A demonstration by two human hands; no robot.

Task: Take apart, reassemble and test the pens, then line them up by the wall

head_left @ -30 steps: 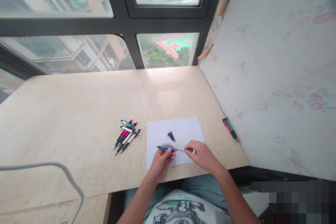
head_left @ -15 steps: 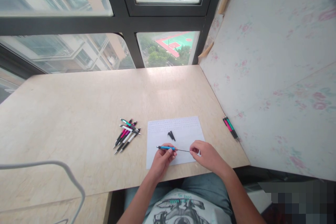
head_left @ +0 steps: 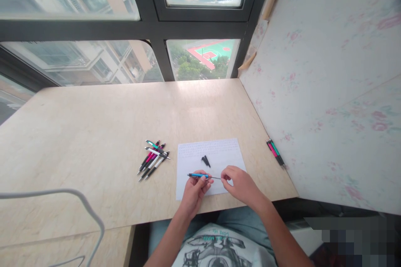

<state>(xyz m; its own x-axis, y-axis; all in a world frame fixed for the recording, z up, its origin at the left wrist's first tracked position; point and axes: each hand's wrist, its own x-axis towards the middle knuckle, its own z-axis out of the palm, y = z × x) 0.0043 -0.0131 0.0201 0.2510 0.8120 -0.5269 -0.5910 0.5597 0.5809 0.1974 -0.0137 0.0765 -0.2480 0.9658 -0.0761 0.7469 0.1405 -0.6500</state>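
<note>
My left hand [head_left: 196, 187] is closed around a blue pen barrel [head_left: 198, 175], which points left over the sheet of paper [head_left: 188, 156]. From the barrel's right end a thin dark pen refill [head_left: 216, 178] sticks out. My right hand [head_left: 238, 183] pinches the refill's far end between thumb and fingers, a short gap away from the left hand. Just beyond my hands, small black pen parts [head_left: 206, 161] lie on the paper, which has lines of handwriting near its top.
Left of the paper lies a loose pile of several pens [head_left: 153, 160]. More pens [head_left: 275, 153] rest against the wallpapered wall [head_left: 328, 91] on the right. A grey cable-like curve [head_left: 84, 200] rises at the front left of the table [head_left: 103, 133]. Windows stand behind it.
My right hand has moved left, closer to my left hand, and less of the refill shows between them. The view has shifted slightly.
</note>
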